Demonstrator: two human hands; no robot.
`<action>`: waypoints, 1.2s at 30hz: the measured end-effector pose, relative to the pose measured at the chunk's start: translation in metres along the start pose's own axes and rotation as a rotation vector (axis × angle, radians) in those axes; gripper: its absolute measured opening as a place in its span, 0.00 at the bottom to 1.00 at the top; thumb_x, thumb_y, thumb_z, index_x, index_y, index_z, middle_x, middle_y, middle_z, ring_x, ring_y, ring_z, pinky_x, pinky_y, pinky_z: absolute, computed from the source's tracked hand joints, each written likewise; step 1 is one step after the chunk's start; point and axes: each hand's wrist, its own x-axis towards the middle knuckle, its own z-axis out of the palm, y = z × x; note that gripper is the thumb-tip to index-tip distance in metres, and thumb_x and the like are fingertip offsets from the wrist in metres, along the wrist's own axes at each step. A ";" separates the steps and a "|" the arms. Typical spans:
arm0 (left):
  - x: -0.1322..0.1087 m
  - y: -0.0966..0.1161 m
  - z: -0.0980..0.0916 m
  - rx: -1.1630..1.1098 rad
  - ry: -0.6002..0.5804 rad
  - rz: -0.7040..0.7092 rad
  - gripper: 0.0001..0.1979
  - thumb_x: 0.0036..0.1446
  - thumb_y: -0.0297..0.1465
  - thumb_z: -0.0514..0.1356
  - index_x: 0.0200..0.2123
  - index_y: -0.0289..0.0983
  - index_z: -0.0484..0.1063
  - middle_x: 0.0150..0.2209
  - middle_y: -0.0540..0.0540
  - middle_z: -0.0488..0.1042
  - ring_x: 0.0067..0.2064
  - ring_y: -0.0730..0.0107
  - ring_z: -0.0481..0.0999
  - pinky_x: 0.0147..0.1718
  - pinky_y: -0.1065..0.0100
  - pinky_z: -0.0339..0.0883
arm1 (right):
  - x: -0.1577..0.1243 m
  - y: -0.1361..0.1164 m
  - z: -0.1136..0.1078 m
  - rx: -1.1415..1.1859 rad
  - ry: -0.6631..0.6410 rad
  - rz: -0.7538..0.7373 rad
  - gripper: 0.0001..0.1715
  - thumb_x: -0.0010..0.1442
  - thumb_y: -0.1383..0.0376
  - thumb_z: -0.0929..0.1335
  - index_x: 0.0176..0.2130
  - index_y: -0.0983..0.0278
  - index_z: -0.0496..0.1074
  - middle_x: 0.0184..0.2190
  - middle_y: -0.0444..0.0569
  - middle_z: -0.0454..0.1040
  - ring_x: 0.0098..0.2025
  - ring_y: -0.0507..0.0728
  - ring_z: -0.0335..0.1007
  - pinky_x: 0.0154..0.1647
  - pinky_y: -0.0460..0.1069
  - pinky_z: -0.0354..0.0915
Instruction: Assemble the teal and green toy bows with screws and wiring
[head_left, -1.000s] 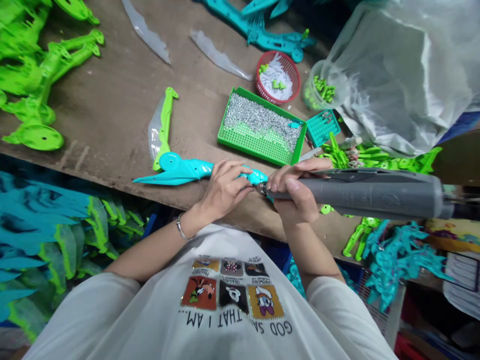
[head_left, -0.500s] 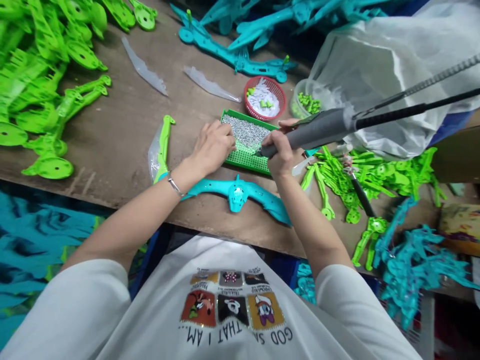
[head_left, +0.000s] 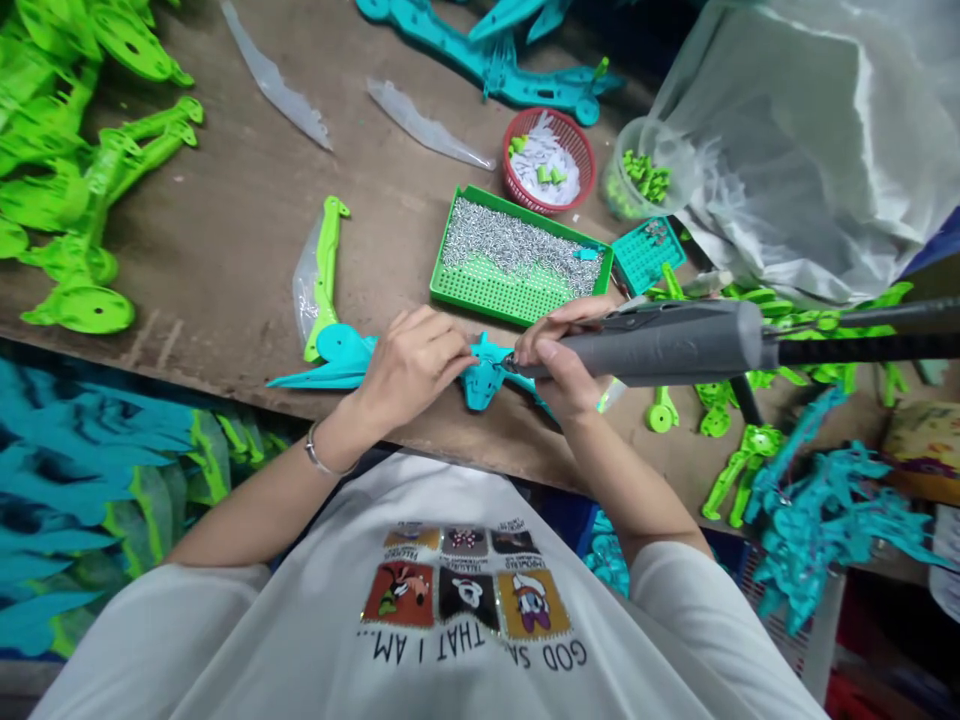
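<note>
One turquoise bow-shaped part lies on the surface, just on the near side of the green tray. Over its left portion I have the left hand, fingers bent and drawn together beside the part's centre; whether they pinch a screw I cannot tell. I keep the right hand wrapped round a grey power driver, directly nearer me than the tray's right end, its tip at the part's centre.

Small metal pieces fill the far portion of the tray. Beyond it I see a red basket of white and green bits; to its far right, a clear tub of green pieces. A small turquoise tray sits beside its right end.

Left of the tray lies a green-edged clear blade; well to its left, a green heap. Right of the tray and nearer me, I note a turquoise heap.
</note>
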 end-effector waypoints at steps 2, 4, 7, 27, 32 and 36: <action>-0.006 0.003 0.005 -0.035 0.007 -0.006 0.12 0.67 0.36 0.60 0.32 0.38 0.75 0.38 0.45 0.81 0.40 0.61 0.73 0.40 0.59 0.65 | 0.000 0.001 0.001 0.038 -0.006 -0.048 0.19 0.54 0.51 0.76 0.39 0.51 0.66 0.18 0.35 0.66 0.18 0.54 0.64 0.21 0.53 0.62; -0.008 0.005 0.011 -0.056 0.013 0.006 0.12 0.67 0.35 0.61 0.31 0.38 0.74 0.42 0.45 0.82 0.42 0.61 0.74 0.41 0.59 0.65 | 0.001 -0.003 0.003 0.080 -0.007 -0.081 0.18 0.55 0.54 0.75 0.40 0.53 0.67 0.19 0.36 0.67 0.19 0.54 0.65 0.21 0.52 0.64; -0.006 0.008 0.020 -0.092 0.007 0.016 0.10 0.66 0.33 0.61 0.31 0.38 0.74 0.43 0.46 0.83 0.43 0.61 0.74 0.41 0.59 0.64 | 0.002 -0.012 0.009 0.111 0.004 -0.108 0.17 0.56 0.55 0.75 0.40 0.55 0.67 0.18 0.35 0.67 0.19 0.53 0.66 0.21 0.51 0.65; -0.011 0.011 0.026 -0.293 0.049 0.016 0.11 0.68 0.34 0.59 0.32 0.38 0.76 0.40 0.46 0.84 0.46 0.65 0.82 0.57 0.53 0.69 | -0.009 -0.024 0.009 0.128 -0.076 -0.167 0.12 0.57 0.61 0.74 0.41 0.54 0.71 0.19 0.37 0.69 0.18 0.54 0.66 0.19 0.51 0.64; -0.023 0.008 0.028 -0.172 0.110 0.020 0.10 0.66 0.34 0.62 0.31 0.38 0.76 0.43 0.45 0.84 0.49 0.62 0.82 0.52 0.55 0.69 | -0.029 -0.023 0.002 0.133 -0.092 -0.112 0.14 0.58 0.64 0.73 0.45 0.55 0.72 0.21 0.37 0.70 0.21 0.54 0.69 0.23 0.51 0.67; -0.028 0.006 0.036 -0.154 0.118 0.034 0.08 0.66 0.33 0.62 0.33 0.38 0.77 0.42 0.45 0.85 0.47 0.63 0.83 0.51 0.57 0.69 | -0.039 -0.015 0.000 0.116 -0.105 -0.078 0.14 0.59 0.63 0.73 0.45 0.53 0.70 0.23 0.36 0.71 0.22 0.53 0.70 0.25 0.50 0.68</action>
